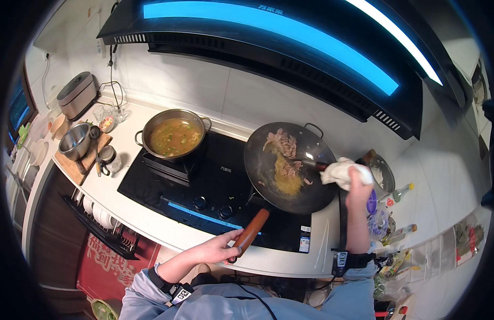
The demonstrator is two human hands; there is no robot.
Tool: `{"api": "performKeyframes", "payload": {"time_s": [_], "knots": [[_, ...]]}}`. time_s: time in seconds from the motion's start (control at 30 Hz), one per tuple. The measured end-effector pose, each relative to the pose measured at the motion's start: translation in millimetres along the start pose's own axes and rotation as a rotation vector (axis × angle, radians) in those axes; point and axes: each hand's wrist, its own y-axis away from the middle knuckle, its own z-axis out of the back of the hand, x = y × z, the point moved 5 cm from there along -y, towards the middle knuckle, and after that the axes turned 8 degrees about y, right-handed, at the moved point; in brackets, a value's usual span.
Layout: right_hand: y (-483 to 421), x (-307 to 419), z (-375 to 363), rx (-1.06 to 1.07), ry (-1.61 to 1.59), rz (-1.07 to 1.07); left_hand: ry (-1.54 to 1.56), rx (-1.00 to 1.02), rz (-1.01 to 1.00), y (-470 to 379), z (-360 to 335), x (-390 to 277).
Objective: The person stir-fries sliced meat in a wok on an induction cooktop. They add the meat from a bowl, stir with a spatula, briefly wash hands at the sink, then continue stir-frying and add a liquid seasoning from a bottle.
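Observation:
My left hand (220,247) grips the wooden handle (251,231) of a large dark wok (319,200), near the handle's end. Sliced meat (283,143) lies in the wok with yellowish liquid (287,182) below it. My right hand (358,187) holds a white cloth (343,173) at the wok's right rim. A dark reddish utensil handle (317,164) runs from the cloth down into the meat. Its working end is mostly hidden among the slices, and the cloth covers its upper end.
A two-handled steel pot (144,141) of soup stands on the left burner of the black glass cooktop (215,188). Left of it are a wooden cutting board (67,166), a metal bowl (75,140) and a jar (109,156). Bottles (403,193) stand at right. A range hood (251,44) hangs above.

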Motion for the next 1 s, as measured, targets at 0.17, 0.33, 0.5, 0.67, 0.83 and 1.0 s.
{"api": "performKeyframes", "payload": {"time_s": [0.17,0.33,0.5,0.67,0.83,1.0], "knots": [[-11,-3,26,0.027,0.006,0.075,0.041,0.011,-0.008,-1,0,1],[24,15,11,0.257,0.362,0.225,0.031,0.012,-0.01,-3,2,4],[39,50,26,0.361,0.398,0.218,0.023,0.038,-0.008,-4,3,3],[48,69,23,0.465,0.497,0.307,0.021,0.036,-0.007,-4,3,2],[53,77,22,0.489,0.417,0.366,-0.009,0.042,-0.013,-5,4,4],[45,73,40,0.389,0.495,0.198,0.015,0.052,-0.015,-7,5,8]]}}
